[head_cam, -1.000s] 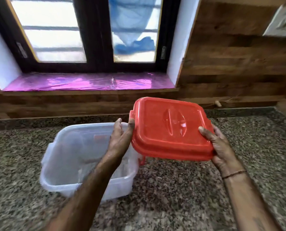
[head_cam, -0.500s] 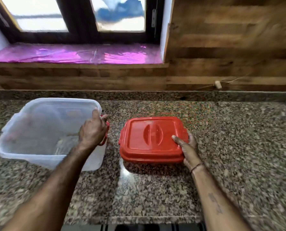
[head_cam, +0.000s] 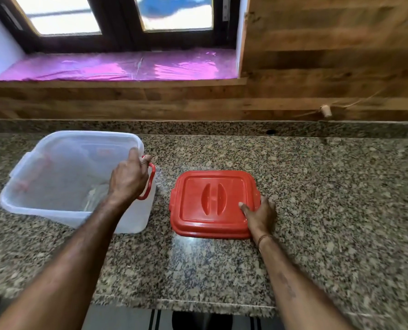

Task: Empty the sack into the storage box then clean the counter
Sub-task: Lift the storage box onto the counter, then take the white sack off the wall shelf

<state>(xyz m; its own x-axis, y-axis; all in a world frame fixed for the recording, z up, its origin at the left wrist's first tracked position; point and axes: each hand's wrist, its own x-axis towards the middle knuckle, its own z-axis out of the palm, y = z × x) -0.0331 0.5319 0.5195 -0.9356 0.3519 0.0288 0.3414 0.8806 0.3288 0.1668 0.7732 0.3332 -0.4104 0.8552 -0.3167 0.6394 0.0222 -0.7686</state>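
Under my left hand (head_cam: 129, 179), curled over its rim, sits the clear square plastic storage box (head_cam: 62, 167); beside it my right hand (head_cam: 260, 216) pinches the flat red plastic lid (head_cam: 210, 201) by its corner.

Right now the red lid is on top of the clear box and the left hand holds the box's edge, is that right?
Not quite. The head view shows the red lid lying flat on the counter, to the right of the clear box, with the right hand at its corner. The left hand does hold the box's edge.
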